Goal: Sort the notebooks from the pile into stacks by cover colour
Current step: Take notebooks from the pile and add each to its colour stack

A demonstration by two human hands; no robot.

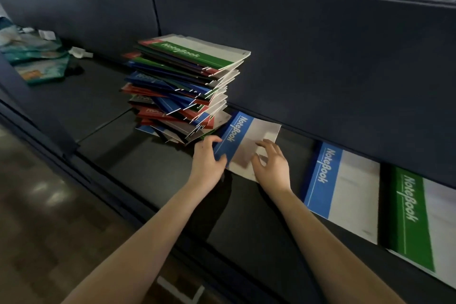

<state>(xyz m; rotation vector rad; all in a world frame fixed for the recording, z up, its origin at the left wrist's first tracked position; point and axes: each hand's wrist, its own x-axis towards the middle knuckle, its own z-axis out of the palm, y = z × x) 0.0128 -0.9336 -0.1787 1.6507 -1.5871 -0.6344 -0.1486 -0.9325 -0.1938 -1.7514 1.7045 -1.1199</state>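
Note:
A tall, untidy pile of notebooks [182, 86] with green, blue and red covers stands on the dark shelf [153, 175], a green one on top. Right beside its base lies a blue-and-white notebook [249, 138]. My left hand [207, 158] pinches that notebook's blue near corner, thumb on top. Over its white half my right hand [271, 163] hovers with fingers spread and lightly touching. Farther right a second blue notebook [340, 187] lies flat, and a green notebook [417, 219] lies beside it at the frame's right edge.
A dark upright panel [320, 57] backs the shelf and overhangs the notebooks on the right. Plastic packets [37, 57] and crumpled paper [79, 52] lie at the shelf's far left. The floor [49, 217] is below left. People stand beyond the panel.

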